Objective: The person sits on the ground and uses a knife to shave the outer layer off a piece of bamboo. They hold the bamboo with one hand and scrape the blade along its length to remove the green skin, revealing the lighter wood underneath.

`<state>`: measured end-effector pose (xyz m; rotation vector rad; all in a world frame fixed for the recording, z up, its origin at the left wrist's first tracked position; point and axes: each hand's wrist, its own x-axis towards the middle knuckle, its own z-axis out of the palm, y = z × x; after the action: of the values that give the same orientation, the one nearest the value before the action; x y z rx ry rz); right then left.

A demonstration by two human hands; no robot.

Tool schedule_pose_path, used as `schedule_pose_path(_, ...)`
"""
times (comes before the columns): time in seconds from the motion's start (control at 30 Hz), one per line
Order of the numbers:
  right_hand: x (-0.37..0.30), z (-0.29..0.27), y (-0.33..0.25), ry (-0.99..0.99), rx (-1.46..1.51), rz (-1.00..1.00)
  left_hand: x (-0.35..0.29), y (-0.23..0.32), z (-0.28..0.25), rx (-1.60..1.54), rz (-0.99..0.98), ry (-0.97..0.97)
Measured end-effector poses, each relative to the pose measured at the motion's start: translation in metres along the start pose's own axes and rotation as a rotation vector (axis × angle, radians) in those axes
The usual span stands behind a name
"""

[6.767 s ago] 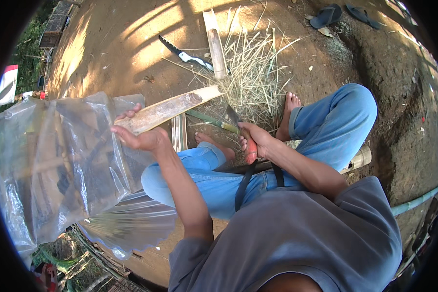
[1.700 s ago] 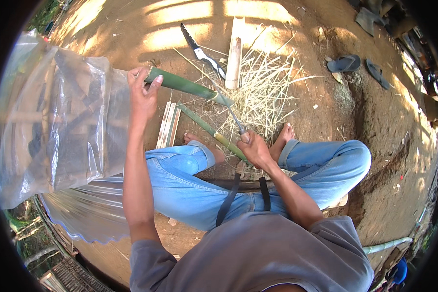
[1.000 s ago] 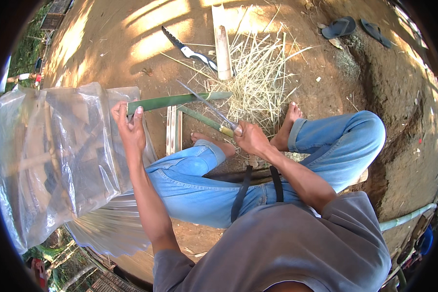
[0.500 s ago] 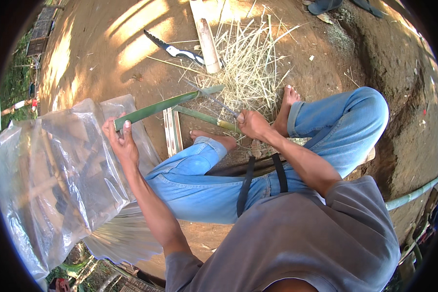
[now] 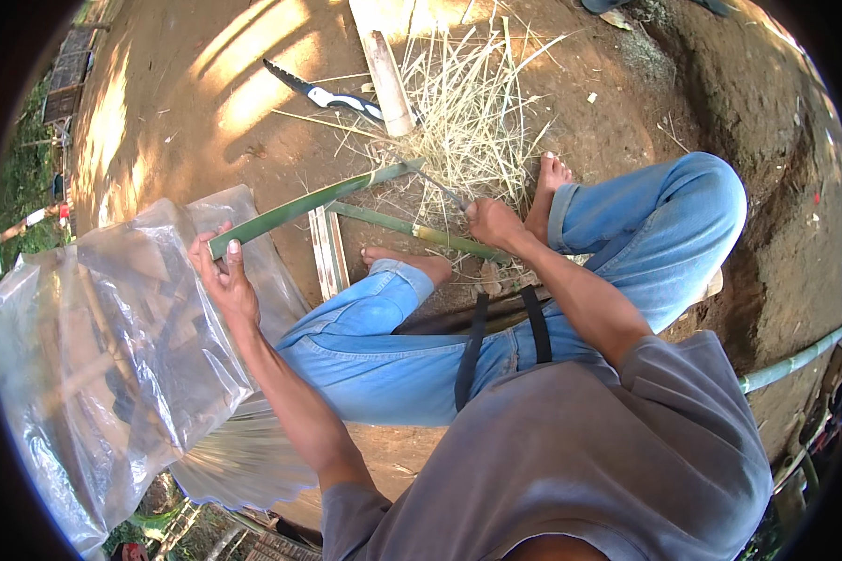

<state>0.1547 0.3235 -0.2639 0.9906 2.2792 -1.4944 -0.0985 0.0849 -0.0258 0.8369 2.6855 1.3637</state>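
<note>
Between the thumb and fingers of my left hand (image 5: 225,279) is the near end of a flat green bamboo strip (image 5: 295,210). It slants away to the upper right. My right hand (image 5: 494,224) is closed round the handle of a knife (image 5: 442,189), whose grip is mostly hidden by the fingers. The thin blade points to the upper left, its tip at the strip's far end; whether it touches cannot be told. Below the strip, a narrower green bamboo piece (image 5: 384,221) runs across above my feet. Pale split bamboo pieces (image 5: 327,252) lie beside my left foot.
A heap of pale shavings (image 5: 472,131) lies on the dirt beyond my feet. Next to it are a split bamboo length (image 5: 386,84) and a saw (image 5: 332,100). Clear plastic sheeting (image 5: 150,318) covers things at my left. A green bamboo pole (image 5: 795,360) lies at far right.
The knife blade has slid rightward along the bamboo strip to its far end, and my right hand has moved slightly right. My left hand keeps its hold; the whole view has shifted a little.
</note>
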Motion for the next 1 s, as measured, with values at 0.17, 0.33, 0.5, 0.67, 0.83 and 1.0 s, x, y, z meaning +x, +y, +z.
schedule_pose_path(0.17, -0.012, 0.005, -0.009, 0.039, -0.014, -0.019, 0.004, -0.005, 0.002, -0.013, 0.004, 0.001)
schedule_pose_path(0.33, 0.0, -0.008, 0.026, -0.047, -0.078, 0.072, 0.005, -0.01, -0.007, 0.0, -0.053, 0.124)
schedule_pose_path(0.5, -0.007, -0.008, -0.018, -0.161, 0.158, 0.23, 0.005, -0.012, 0.005, 0.048, -0.341, 0.304)
schedule_pose_path(0.67, -0.01, 0.008, -0.017, -0.113, 0.189, 0.113, 0.008, -0.027, 0.006, 0.028, -0.262, 0.443)
schedule_pose_path(0.83, -0.023, 0.005, -0.029, -0.157, 0.186, 0.018, 0.003, -0.025, -0.023, -0.13, -0.462, 0.174)
schedule_pose_path(1.0, -0.03, 0.007, -0.041, -0.095, 0.164, -0.048, -0.002, -0.004, -0.023, -0.641, -0.495, 0.143)
